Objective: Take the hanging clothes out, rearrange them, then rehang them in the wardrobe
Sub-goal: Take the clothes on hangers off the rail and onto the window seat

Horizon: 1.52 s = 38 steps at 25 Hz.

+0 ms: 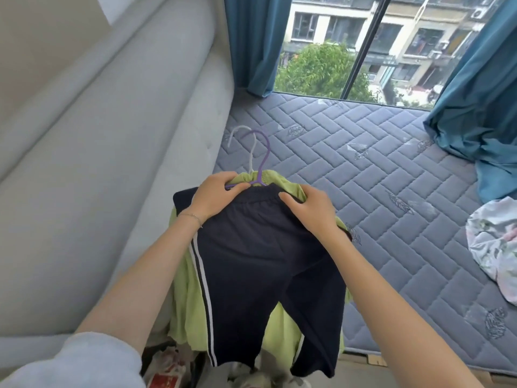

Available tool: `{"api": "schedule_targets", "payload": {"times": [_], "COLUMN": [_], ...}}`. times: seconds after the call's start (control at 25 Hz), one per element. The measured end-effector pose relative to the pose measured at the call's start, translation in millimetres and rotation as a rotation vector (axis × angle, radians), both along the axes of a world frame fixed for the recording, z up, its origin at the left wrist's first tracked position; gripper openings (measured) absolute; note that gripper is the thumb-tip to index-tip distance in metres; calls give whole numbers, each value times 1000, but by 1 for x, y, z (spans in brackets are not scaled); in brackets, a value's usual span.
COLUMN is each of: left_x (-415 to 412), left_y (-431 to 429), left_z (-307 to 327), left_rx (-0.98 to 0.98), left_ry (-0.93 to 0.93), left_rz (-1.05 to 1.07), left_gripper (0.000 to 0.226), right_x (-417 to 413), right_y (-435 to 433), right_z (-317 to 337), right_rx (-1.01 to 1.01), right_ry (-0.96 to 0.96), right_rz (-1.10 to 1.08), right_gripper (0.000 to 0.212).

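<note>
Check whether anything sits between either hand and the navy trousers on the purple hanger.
Nothing visible does. The left hand grips the purple hanger at the waistband of the navy trousers; the right hand grips the waistband's other side. The wardrobe is out of view.

A blue quilted mattress [363, 163] lies beside a grey padded headboard [112, 135]. Teal curtains [251, 43] frame the window [321, 37]; a floral cloth [495, 247] lies on the mattress, right.
</note>
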<state>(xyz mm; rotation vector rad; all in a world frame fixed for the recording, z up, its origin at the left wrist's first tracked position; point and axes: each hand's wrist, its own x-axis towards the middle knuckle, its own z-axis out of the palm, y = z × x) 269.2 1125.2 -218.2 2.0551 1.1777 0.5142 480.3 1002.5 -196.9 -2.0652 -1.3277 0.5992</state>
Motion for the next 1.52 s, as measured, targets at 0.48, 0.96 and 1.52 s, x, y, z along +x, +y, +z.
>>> {"api": "schedule_targets", "payload": {"times": [0.48, 0.96, 1.52], "left_x": [69, 80, 18], "left_y": [109, 133, 8], "left_z": [-231, -381, -215], "left_rx": [22, 138, 99], "left_ry": [324, 345, 82], "left_rz": [91, 55, 288], "left_gripper": [33, 43, 50], "right_x": [56, 81, 21], "right_y": [132, 175, 69], "right_z": [-218, -374, -208], "right_rx": [-344, -479, -102], "right_ry": [-38, -156, -54], "right_rz": [52, -39, 130], "right_gripper": [40, 35, 55]}}
